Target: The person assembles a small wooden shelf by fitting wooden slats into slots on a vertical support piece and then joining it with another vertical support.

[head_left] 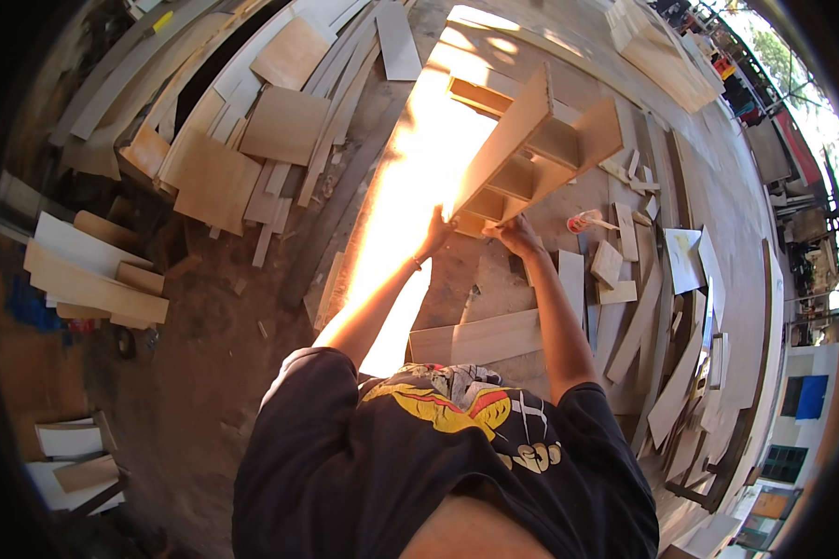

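Note:
A narrow wooden shelf unit (505, 135) with several compartments stands tilted over the workbench (471, 291), its long side panels running away from me. My left hand (436, 229) is closed on the near end of its left panel, in strong sunlight. At the near right corner, my right hand (519, 235) grips the same unit. Some fingers of both hands are hidden by the boards. Just right of my right hand sits a small red-and-white pot (583, 222) with a stick or brush handle poking out.
Wood offcuts (609, 265) and long strips lie along the bench's right side. A loose flat board (480, 337) rests close to my body. Leaning panels and planks (284, 126) are stacked at the left, with more boards (98, 279) below. A thick board stack (662, 56) stands far right.

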A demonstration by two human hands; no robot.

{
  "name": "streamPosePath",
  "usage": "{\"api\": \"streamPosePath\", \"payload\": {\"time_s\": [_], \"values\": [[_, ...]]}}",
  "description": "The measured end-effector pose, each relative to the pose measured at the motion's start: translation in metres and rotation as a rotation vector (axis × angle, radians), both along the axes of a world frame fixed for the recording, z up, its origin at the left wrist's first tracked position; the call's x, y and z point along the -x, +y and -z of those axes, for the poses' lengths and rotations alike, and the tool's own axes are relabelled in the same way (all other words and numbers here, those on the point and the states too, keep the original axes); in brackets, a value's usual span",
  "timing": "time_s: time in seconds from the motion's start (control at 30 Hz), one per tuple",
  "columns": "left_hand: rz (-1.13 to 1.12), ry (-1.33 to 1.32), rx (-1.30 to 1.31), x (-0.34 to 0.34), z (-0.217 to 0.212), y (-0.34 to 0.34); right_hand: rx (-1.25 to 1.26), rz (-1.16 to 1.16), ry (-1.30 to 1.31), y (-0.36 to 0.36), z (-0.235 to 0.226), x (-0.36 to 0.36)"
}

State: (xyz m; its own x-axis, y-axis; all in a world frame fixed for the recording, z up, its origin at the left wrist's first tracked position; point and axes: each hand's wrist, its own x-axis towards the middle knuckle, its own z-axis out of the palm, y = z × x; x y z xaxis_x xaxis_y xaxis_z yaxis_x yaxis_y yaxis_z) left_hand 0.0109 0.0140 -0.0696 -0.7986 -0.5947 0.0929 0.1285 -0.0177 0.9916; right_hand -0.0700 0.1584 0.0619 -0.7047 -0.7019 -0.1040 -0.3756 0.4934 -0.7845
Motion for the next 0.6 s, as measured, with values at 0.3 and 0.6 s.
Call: {"api": "streamPosePath", "payload": {"time_s": [0.3, 0.6], "values": [[-0.055, -0.067, 0.517, 0.0, -0.023, 0.017, -0.001, 0.035, -0.042, 0.023, 0.016, 0.019], [-0.075, -0.063, 0.373, 0.006, 0.082, -0.036, -0.047, -0.157, 0.199, -0.014, 0.026, 0.016]]}}
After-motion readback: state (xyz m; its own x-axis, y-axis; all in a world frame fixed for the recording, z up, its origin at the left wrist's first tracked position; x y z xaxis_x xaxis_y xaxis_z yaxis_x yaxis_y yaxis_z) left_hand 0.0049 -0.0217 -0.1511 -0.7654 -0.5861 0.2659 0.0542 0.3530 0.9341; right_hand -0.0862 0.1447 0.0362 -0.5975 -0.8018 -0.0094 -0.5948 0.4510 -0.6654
